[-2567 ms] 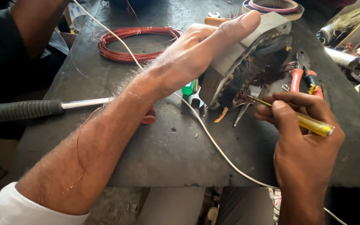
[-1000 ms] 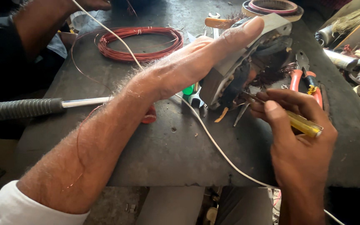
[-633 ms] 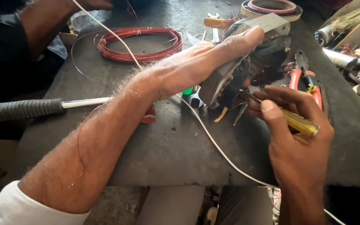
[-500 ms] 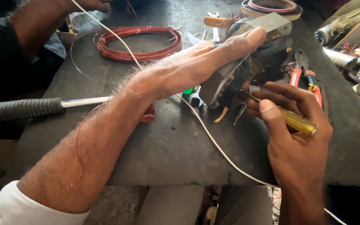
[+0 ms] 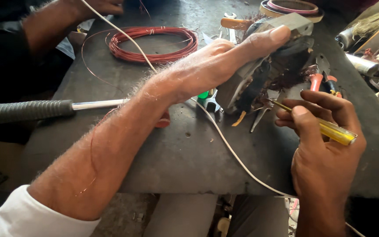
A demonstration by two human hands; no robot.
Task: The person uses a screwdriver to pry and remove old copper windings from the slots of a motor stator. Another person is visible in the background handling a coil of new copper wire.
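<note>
Dark, scuffed workbench (image 5: 176,162). Grey metal motor core with dark windings (image 5: 259,74) stands tilted, my left hand (image 5: 216,66) flat against it, unclenched. Right hand (image 5: 325,145) pinches the yellow-handled screwdriver (image 5: 325,128), tip beneath the core. Best pry gently, bracing firmly. Red-handled pliers (image 5: 319,79) just right; copper wire coil (image 5: 154,44) left.

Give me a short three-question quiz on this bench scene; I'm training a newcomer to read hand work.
1. True or false: the left hand rests flat on the motor part.
2. What does the right hand hold? A) pliers B) yellow-handled screwdriver C) hammer
3. What colour is the wire coil behind the left hand?

Key: 1 true; 2 B; 3 red, copper-toned.
</note>
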